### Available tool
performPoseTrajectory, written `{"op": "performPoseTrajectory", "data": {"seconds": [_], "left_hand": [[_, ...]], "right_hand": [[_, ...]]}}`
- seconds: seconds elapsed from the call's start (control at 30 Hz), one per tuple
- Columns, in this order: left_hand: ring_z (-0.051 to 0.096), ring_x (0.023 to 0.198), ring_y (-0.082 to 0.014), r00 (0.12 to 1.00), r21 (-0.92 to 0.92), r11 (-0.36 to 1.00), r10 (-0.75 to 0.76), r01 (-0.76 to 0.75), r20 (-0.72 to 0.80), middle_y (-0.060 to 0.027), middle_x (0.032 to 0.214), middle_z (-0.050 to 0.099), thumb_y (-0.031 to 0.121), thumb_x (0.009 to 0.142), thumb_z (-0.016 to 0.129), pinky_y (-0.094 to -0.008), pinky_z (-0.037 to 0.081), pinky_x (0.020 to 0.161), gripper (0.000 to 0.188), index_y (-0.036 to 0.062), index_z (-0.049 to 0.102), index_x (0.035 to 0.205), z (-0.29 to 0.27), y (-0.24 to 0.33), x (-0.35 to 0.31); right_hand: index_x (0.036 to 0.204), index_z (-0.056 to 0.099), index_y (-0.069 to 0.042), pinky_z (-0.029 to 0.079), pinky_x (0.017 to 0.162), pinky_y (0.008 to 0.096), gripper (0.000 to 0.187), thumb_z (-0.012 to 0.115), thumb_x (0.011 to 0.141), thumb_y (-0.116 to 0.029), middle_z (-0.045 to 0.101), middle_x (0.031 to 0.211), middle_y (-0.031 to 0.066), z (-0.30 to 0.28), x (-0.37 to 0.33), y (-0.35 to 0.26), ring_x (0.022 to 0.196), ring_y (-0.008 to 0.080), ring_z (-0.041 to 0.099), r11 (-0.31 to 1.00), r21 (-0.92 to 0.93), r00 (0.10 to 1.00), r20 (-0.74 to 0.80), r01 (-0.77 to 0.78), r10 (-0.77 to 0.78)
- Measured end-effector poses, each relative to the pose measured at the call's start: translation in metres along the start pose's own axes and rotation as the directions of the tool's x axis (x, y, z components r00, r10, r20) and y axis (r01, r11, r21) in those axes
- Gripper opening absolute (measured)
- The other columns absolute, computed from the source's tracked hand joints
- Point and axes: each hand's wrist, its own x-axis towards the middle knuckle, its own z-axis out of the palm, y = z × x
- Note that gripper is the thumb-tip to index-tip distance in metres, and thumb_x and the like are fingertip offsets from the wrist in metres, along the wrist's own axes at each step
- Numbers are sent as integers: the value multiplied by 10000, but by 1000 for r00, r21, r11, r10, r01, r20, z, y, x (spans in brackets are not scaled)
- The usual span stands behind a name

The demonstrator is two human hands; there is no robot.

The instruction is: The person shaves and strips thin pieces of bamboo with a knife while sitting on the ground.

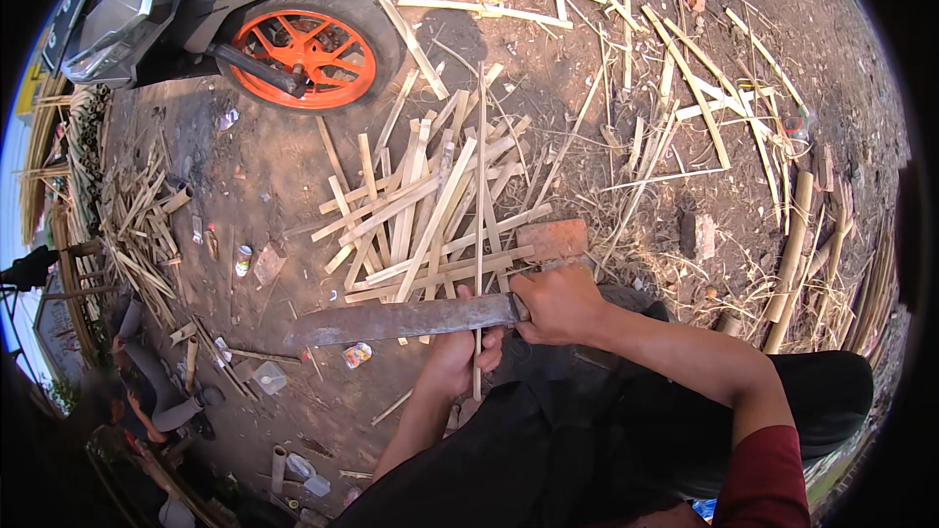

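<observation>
My right hand (pixel 559 304) is wrapped round the handle end of a machete (pixel 411 320). Its long, worn blade points to the left and crosses above my left hand (pixel 458 360). A thin bamboo strip (pixel 480 196) is gripped in the left hand, running away from me with its near end by my dark-clothed lap. The blade lies across this strip; whether it cuts into it I cannot tell. Just beyond the blade is a loose heap of split bamboo pieces (pixel 425 200) on the dirt. A reddish brick (pixel 553 239) lies past my right hand.
A motorcycle's orange front wheel (pixel 323 64) stands at the far left. More split bamboo (pixel 142 235) is piled on the left, with long strips (pixel 699 98) scattered at the far right. Bamboo poles (pixel 790 244) lie on the right. Another person (pixel 161 396) is at the lower left.
</observation>
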Motion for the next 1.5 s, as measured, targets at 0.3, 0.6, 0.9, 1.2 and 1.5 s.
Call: {"op": "performPoseTrajectory", "data": {"seconds": [0.3,0.6,0.9,1.2,1.5], "left_hand": [[316,363,-87,943,414,887,293,-205,-161,7,476,359,491,1083,268,-258,252,350,554,100,484,755,-10,-13,-4],[288,361,-103,967,370,915,223,-164,-124,-13,510,396,444,1092,261,-265,260,368,460,132,412,788,-58,-22,-49],[260,330,-96,996,-16,997,70,-69,57,15,492,315,431,1094,283,-262,253,347,447,127,420,797,4,31,18],[228,289,-93,993,46,995,86,-90,77,21,462,308,411,1057,342,-248,223,313,412,121,415,773,3,10,-4],[234,297,-86,946,-108,991,-38,77,322,27,463,291,402,1094,252,-224,225,310,446,105,461,834,-64,-23,-54]], "right_hand": [[848,611,-55,538,583,513,368,762,648,-324,660,681,156,-7,8,7,635,372,678,986,-167,997,-62,25,-36],[907,677,83,560,852,466,364,624,826,-268,693,862,303,-156,32,290,885,407,708,581,132,368,-658,-803,657],[853,623,3,552,626,500,313,716,718,-263,648,661,200,-30,23,21,655,401,677,999,-29,982,-188,-25,19],[899,646,-20,543,640,543,362,740,690,-299,684,736,192,-41,31,54,688,380,703,963,-227,986,-114,-146,123],[1101,667,52,566,850,463,417,605,842,-268,701,1001,280,-139,47,253,951,395,705,557,78,468,-454,-827,758]]}}
